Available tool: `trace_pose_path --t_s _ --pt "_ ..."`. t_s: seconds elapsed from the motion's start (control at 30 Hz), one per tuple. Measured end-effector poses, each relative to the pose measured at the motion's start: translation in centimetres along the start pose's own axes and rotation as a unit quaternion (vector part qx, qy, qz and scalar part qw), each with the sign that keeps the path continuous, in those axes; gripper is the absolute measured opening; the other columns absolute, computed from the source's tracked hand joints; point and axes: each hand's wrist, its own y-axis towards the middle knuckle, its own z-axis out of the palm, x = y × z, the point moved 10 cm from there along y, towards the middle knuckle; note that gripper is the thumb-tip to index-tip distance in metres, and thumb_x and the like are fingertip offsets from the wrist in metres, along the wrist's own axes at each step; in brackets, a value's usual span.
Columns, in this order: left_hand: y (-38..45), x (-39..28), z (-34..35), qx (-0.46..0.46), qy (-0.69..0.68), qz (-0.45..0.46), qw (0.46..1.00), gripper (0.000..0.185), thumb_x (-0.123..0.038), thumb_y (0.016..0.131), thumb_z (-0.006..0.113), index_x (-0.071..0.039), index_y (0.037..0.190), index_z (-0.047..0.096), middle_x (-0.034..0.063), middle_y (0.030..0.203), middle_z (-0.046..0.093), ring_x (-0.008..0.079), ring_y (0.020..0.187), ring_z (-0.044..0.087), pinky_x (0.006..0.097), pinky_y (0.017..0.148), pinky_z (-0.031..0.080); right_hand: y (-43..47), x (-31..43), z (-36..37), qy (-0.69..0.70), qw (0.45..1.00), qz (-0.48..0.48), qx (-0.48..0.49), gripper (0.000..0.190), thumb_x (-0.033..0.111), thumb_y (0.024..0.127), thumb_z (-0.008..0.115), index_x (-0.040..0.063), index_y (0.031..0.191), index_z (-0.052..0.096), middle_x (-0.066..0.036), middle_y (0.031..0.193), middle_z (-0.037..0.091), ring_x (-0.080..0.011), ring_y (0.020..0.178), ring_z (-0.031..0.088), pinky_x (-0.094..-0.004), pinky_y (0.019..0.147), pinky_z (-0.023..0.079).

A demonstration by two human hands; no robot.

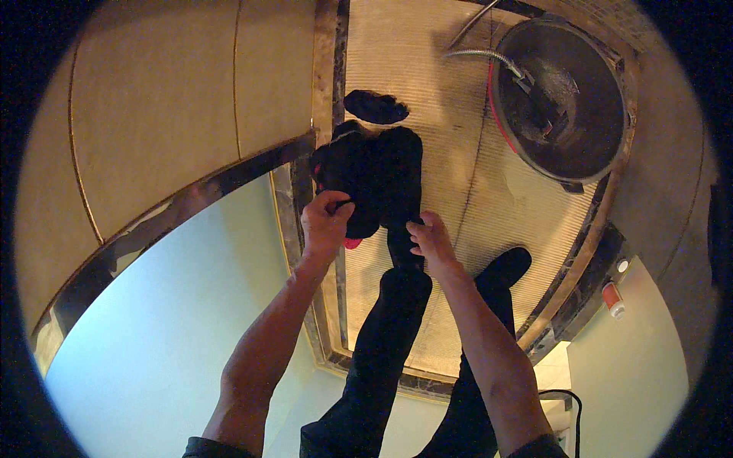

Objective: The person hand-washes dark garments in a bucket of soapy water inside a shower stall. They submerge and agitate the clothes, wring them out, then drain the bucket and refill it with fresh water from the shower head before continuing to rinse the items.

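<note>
A bunched black cloth, seemingly a garment (378,166), hangs or lies in front of me, with small pink-red patches at its left and lower edges. My left hand (326,223) pinches its lower left part between thumb and fingers. At its lower right edge, my right hand (432,240) grips the dark fabric with thumb and fingertips. Just beyond the cloth, a smaller dark clump (375,107) lies on the ribbed floor (446,189); its kind is too dark to tell. The cloth's folds are lost in shadow.
A large dark tub (558,103) with a red strip stands at the upper right; a metal shower hose (487,53) runs into it. My dark-trousered legs (383,355) extend below my hands. A red-and-white bottle (613,300) stands at the right. A marble-edged wall (172,86) borders the left.
</note>
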Motion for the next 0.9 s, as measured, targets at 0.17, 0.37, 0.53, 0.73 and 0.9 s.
trace_pose_path --t_s 0.17,0.37,0.53,0.73,0.9 --pt "-0.8 0.0 1.8 0.043 -0.232 -0.109 0.966 0.043 -0.001 0.075 0.074 0.004 0.115 0.059 0.0072 0.096 0.066 0.0145 0.078 0.062 0.0280 0.064 0.050 5.0 2.3 -1.4 -0.277 0.914 -0.243 -0.169 0.062 0.031 0.077 0.074 0.005 0.128 0.049 -0.015 0.106 0.063 -0.0245 0.094 0.060 -0.0374 0.078 0.052" --pt "-4.6 -1.8 2.9 0.063 -0.290 -0.263 0.918 0.045 0.001 0.079 0.069 0.006 0.122 0.055 0.0093 0.097 0.065 0.0160 0.079 0.063 0.0290 0.066 0.053 11.9 -3.8 2.8 0.008 0.993 -0.095 0.077 0.043 0.034 0.088 0.062 0.006 0.120 0.057 -0.012 0.097 0.068 -0.0249 0.095 0.063 -0.0377 0.082 0.051" --pt "-6.9 -4.1 3.0 0.057 -0.322 -0.215 0.920 0.043 0.002 0.082 0.067 0.004 0.123 0.055 0.0089 0.098 0.066 0.0136 0.080 0.063 0.0288 0.066 0.054 0.7 5.2 6.4 0.473 0.862 0.017 0.180 0.037 0.027 0.091 0.056 0.005 0.121 0.058 -0.008 0.106 0.067 -0.0218 0.098 0.064 -0.0341 0.089 0.051" --pt "-5.9 -10.6 4.4 0.058 -0.292 -0.130 0.946 0.042 0.001 0.085 0.066 0.000 0.126 0.055 0.0044 0.097 0.063 0.0082 0.080 0.058 0.0226 0.070 0.051 0.2 12.5 6.0 0.313 0.909 -0.117 0.249 0.039 0.026 0.091 0.058 0.004 0.123 0.056 -0.007 0.110 0.065 -0.0210 0.101 0.063 -0.0331 0.092 0.050" --pt "-3.8 -10.8 3.0 0.006 -0.288 -0.061 0.956 0.041 0.000 0.085 0.067 -0.001 0.125 0.056 0.0027 0.096 0.061 0.0079 0.081 0.057 0.0218 0.070 0.049 0.6 17.2 7.0 0.203 0.932 -0.175 0.244 0.042 0.024 0.087 0.065 0.004 0.122 0.056 -0.008 0.111 0.064 -0.0198 0.099 0.062 -0.0319 0.089 0.050"
